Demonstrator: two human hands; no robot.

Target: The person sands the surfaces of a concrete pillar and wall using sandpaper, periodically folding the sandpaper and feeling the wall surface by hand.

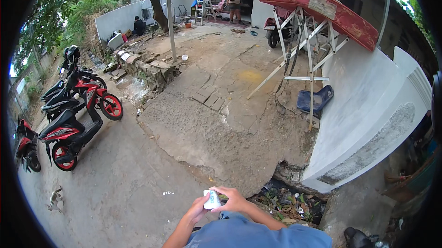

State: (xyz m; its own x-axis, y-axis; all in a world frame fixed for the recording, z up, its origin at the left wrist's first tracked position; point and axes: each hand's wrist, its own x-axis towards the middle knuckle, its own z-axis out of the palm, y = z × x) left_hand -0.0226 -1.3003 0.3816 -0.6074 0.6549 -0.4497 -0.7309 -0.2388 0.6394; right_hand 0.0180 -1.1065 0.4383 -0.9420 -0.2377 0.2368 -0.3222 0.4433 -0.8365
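In front of my blue shirt (262,232), both my hands are closed around a small white object (212,200) with rounded corners and blue-green markings; it looks like a little box or packet, but its exact kind cannot be made out. My left hand (196,210) grips its left side, thumb lying along the edge. From the right, my right hand (234,200) curls its fingers over the top and side. Part of the object is hidden by the fingers.
Red and black motorbikes (69,126) stand left, near a cat (55,199). A debris-filled ditch (294,202) lies right of my hands, beside a white wall (363,124). Ahead, a metal frame (306,41) bears a red mattress-like slab (317,8). A person (234,2) stands by the house.
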